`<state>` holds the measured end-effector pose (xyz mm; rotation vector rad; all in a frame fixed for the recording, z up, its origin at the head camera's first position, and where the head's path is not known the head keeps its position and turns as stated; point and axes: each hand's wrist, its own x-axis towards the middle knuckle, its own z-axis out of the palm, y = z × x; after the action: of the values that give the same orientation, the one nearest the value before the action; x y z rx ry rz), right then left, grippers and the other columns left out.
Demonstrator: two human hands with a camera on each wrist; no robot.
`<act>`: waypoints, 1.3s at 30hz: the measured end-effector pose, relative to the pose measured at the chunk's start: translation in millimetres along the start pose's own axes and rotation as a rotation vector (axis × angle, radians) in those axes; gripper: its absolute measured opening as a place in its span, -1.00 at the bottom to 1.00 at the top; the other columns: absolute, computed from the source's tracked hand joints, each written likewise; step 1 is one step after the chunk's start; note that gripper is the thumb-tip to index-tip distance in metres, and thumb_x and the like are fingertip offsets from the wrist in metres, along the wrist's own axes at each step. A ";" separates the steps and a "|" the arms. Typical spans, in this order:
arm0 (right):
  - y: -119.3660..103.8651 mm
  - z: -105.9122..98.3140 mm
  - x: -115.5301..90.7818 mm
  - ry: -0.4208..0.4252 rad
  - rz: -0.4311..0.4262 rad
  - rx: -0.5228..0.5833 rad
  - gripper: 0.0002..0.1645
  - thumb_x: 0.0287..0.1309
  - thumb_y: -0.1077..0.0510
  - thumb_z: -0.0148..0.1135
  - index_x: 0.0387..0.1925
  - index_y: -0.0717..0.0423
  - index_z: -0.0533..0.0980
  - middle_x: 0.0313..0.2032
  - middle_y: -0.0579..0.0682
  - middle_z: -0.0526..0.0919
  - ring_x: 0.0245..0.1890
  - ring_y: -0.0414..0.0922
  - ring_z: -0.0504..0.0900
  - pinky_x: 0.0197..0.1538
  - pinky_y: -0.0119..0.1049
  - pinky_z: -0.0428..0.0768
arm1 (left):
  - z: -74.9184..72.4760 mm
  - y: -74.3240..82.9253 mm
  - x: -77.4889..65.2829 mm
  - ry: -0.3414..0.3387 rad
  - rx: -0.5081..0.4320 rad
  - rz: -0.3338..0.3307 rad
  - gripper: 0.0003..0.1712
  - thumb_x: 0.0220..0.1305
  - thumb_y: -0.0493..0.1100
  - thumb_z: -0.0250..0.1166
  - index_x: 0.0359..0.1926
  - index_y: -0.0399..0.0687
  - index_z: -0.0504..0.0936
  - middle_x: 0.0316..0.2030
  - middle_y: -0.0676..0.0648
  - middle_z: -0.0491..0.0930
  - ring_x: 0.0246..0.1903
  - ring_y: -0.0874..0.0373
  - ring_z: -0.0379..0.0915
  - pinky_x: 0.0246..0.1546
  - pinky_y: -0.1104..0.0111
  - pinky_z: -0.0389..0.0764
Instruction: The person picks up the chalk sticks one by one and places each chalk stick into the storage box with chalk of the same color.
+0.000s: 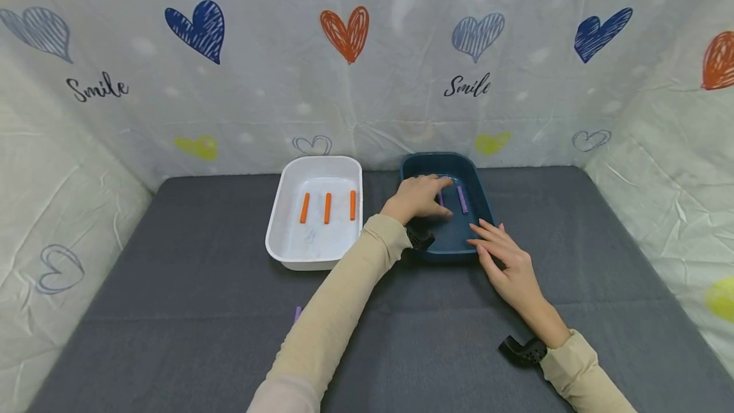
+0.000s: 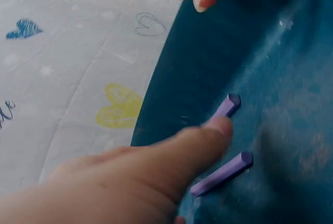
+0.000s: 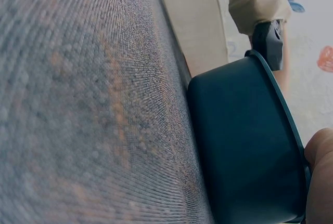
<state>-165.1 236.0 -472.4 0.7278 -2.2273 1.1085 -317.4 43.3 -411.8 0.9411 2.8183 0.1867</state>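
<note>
My left hand [image 1: 421,197] is over the dark teal tray [image 1: 450,242], with thumb and fingers spread apart. Near its fingers, two purple sticks lie on the tray floor, one plainly visible [image 1: 462,199] and the other partly hidden by the hand. They look like chalk or crayons; in the left wrist view the thumb overlaps one stick [image 2: 228,105], and whether it touches cannot be told. At the tray's near right corner rests my right hand [image 1: 510,266], its fingers fairly straight over the rim [image 3: 281,102].
Left of the teal tray stands a white tray [image 1: 289,248] holding three orange sticks [image 1: 327,208]. Another purple stick [image 1: 297,314] shows on the grey cloth [image 1: 189,311], partly behind the left sleeve [image 1: 344,292]. A patterned curtain [image 1: 401,101] hangs behind the trays.
</note>
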 end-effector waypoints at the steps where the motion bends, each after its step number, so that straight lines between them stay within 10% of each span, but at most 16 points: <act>1: -0.1 0.0 0.2 -0.001 0.002 -0.001 -0.75 0.22 0.44 0.22 -0.10 0.31 0.69 0.14 0.17 0.62 0.31 0.11 0.44 0.37 0.25 0.16 | -1.1 0.4 -0.7 -0.001 -0.028 0.003 -0.15 0.26 0.31 0.29 0.48 0.21 0.27 0.44 -0.06 0.27 0.33 0.00 0.30 0.24 0.11 0.43; 18: -1.0 1.4 2.0 -0.003 -0.002 -0.003 -0.74 0.22 0.43 0.21 -0.10 0.27 0.70 0.14 0.18 0.62 0.28 0.18 0.44 0.35 0.30 0.16 | -21.7 7.0 -20.4 0.057 -0.201 0.062 -0.22 0.32 0.23 0.27 0.45 0.07 0.31 0.39 -0.10 0.32 0.27 0.05 0.36 0.26 0.10 0.43; 26: -2.9 1.5 2.6 0.007 -0.012 -0.012 -0.74 0.21 0.44 0.21 -0.11 0.30 0.69 0.13 0.20 0.62 0.25 0.27 0.45 0.48 -0.07 0.09 | -28.8 6.7 -35.9 0.081 -0.181 0.101 -0.27 0.35 0.23 0.23 0.44 0.11 0.34 0.39 -0.08 0.33 0.26 0.05 0.38 0.21 0.11 0.48; 39: -6.1 1.1 3.0 0.003 0.006 -0.009 -0.76 0.22 0.43 0.21 -0.11 0.35 0.68 0.12 0.25 0.61 0.25 0.27 0.44 0.40 0.21 0.14 | -28.3 5.6 -71.0 0.103 -0.204 0.107 -0.28 0.34 0.19 0.27 0.43 0.06 0.36 0.38 -0.05 0.35 0.36 0.06 0.27 0.27 0.10 0.41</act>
<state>-163.4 231.2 -467.7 0.7157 -2.2317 1.1011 -263.6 2.9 -374.9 1.0626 2.7727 0.5406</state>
